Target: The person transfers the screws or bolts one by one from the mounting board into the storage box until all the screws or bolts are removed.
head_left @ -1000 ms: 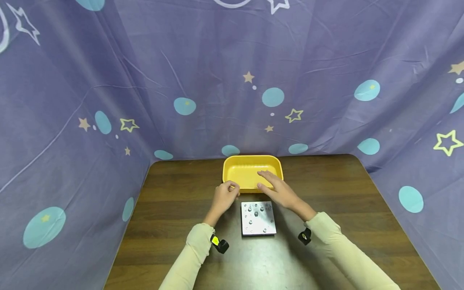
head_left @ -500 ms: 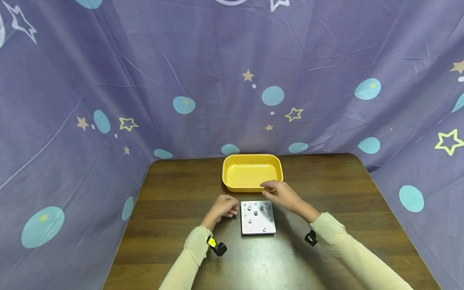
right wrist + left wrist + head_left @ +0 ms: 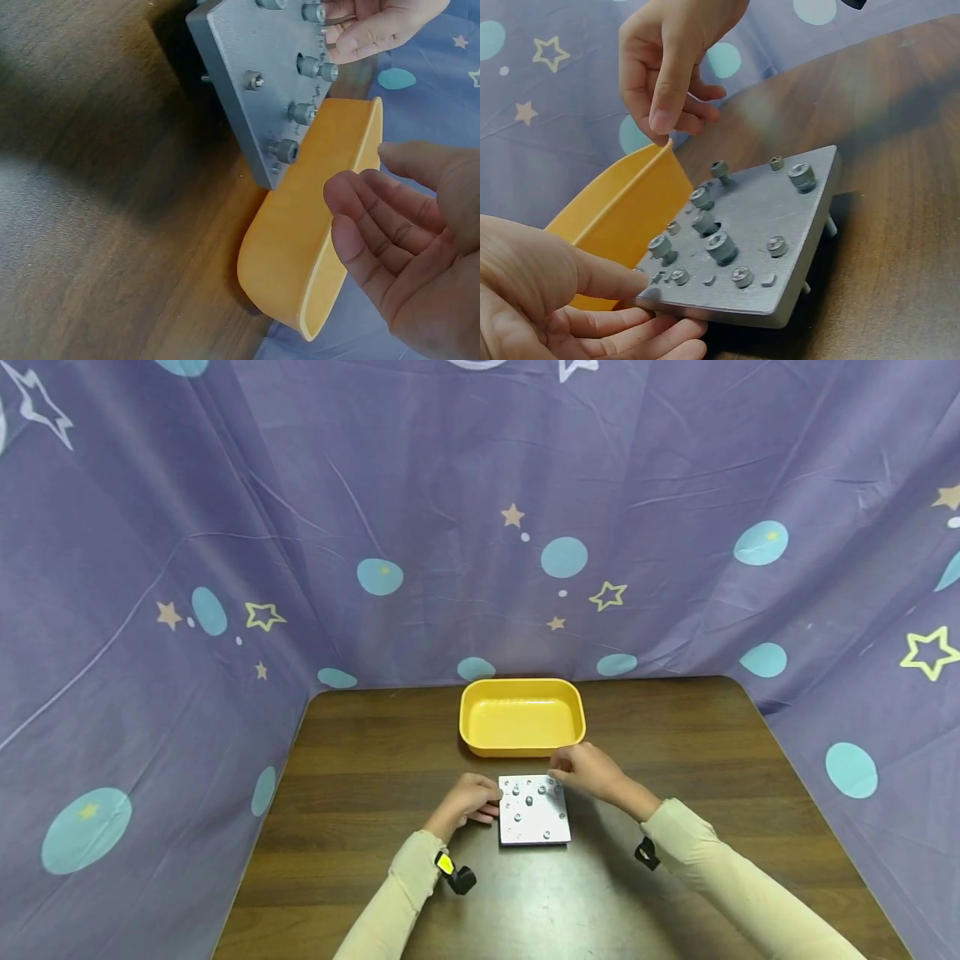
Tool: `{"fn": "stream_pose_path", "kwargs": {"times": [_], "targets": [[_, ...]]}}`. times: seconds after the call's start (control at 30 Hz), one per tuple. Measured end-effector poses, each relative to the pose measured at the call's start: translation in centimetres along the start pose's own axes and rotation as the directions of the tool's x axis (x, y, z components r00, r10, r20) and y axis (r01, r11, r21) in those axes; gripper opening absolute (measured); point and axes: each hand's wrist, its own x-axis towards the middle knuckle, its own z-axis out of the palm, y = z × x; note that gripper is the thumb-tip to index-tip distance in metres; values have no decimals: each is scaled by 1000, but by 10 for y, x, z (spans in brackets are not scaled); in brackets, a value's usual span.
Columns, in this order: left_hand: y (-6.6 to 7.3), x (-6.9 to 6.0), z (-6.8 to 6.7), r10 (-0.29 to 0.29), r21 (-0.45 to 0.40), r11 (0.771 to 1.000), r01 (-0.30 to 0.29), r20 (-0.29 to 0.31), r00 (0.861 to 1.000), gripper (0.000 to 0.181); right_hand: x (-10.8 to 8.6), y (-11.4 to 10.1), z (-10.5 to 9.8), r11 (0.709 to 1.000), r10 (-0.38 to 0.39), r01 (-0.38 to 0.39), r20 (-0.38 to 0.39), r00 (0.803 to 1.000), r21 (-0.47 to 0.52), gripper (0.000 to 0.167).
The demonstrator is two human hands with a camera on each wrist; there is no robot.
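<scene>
A square grey metal plate (image 3: 531, 823) stands in front of the yellow bin, with several socket-head screws (image 3: 721, 248) set in its top at differing heights. Screw ends show under the plate in the left wrist view. My left hand (image 3: 467, 802) pinches the plate's left edge, thumb on the top face and fingers beneath. Over the far right corner hovers my right hand (image 3: 592, 771), its fingers loosely bent. Nothing shows between the right fingers in the right wrist view, and they are apart from the plate.
The yellow bin (image 3: 521, 720) sits just behind the plate, and its visible inside holds nothing. Brown wooden table (image 3: 375, 752) surrounds both. A purple patterned curtain (image 3: 450, 527) hangs along the back and sides.
My left hand has come from the bin's front left corner down to the plate's left edge and taken hold. My right hand has withdrawn from over the bin toward the plate's far right corner.
</scene>
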Motion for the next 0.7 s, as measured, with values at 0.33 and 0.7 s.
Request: {"fn": "stream_pose_path", "kwargs": {"times": [0.33, 0.7], "targets": [[-1, 2, 11, -24, 10, 1000, 24, -29, 999, 34, -2, 1, 13, 985, 125, -117, 53, 991, -127, 18], [-4, 9, 11, -56, -18, 998, 55, -33, 998, 33, -3, 2, 27, 987, 74, -67, 41, 996, -144, 25]]}}
